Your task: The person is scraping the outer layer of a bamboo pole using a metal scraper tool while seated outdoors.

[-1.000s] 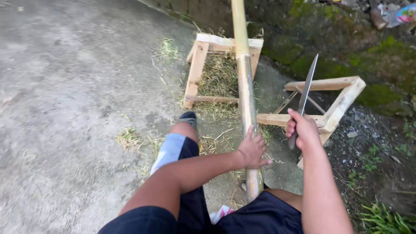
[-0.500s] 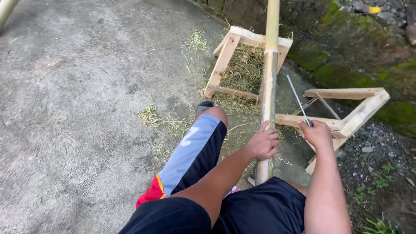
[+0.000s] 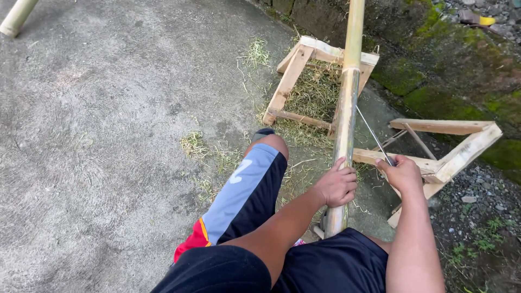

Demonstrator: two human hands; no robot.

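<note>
Head view: left hand [image 3: 337, 186] closed around bamboo pole [image 3: 347, 108], lower centre of frame. Pole ran up across 2 wooden stands [image 3: 293, 70] to top edge. Right hand [image 3: 402, 172], centre right, gripped knife [image 3: 372, 133], blade angled against pole. Grass shavings [image 3: 315, 92] lay under far stand.

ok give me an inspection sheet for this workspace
surface: rough grey concrete ground, scattered with dry shavings
job's things: long bamboo pole lying across two wooden stands, far one and near one; thin blade angled against the pole
clutter: second bamboo piece at top left
grips: left hand closed around the pole; right hand closed on the blade's handle
cables: nothing seen
surroundings: mossy wall, gravel and weeds on the right
</note>
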